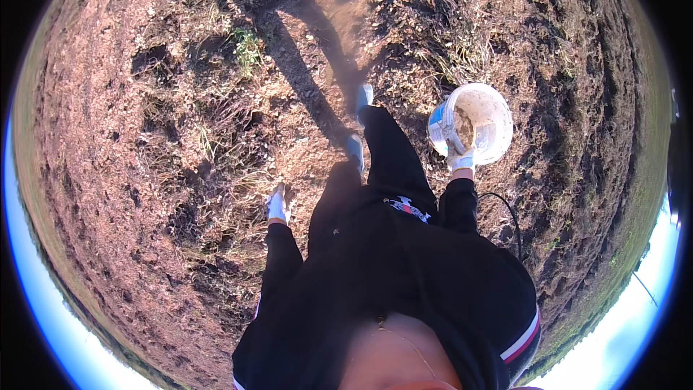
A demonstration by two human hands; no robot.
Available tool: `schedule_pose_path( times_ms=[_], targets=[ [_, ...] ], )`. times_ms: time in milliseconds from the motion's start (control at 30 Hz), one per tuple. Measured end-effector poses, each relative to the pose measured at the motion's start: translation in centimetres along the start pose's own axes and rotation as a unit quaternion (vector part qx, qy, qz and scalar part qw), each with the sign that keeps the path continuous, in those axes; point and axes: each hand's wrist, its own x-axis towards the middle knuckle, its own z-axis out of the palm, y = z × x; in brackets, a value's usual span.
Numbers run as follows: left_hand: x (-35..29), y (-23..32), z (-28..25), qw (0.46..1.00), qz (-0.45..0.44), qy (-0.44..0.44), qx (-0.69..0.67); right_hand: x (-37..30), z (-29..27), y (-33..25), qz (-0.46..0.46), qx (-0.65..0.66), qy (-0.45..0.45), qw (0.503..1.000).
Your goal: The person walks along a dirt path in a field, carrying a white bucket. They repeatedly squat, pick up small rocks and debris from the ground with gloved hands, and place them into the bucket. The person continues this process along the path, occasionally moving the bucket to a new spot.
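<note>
My right hand, in a white work glove, is closed on the near side of a white plastic bucket. Whether the fingers hold the rim or the handle cannot be made out. The bucket hangs tilted beside my right leg, its mouth facing up and to the right. Its inner wall is smeared with dirt, and a blue patch shows on the outside. On the other side, my left hand, gloved in white with soiled fingertips, hangs by my left thigh. Its fingers look loosely stretched, with nothing visible in them.
Under my shoes runs a strip of bare brown soil. Dry plants and clods lie along both sides. Furrowed rows stretch off to the right. Long shadows fall ahead, and a thin black cable loops beside my right arm.
</note>
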Motion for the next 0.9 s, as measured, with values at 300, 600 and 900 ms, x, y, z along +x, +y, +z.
schedule_pose_path(
  times_ms=[300,600,900],
  targets=[
    [3.8,-2.8,0.2,0.992,-0.114,0.016,-0.045,7.5,4.7,-0.2,-0.265,-0.328,-0.059,0.905],
    [9.0,17.3,15.0,0.999,0.053,0.008,0.004,8.1,19.8,-0.4,0.057,-0.002,0.002,0.998],
    [7.5,25.1,29.2,0.987,0.111,-0.083,0.077,13.4,24.9,-5.2,0.018,0.009,-0.027,0.999]
  ],
)
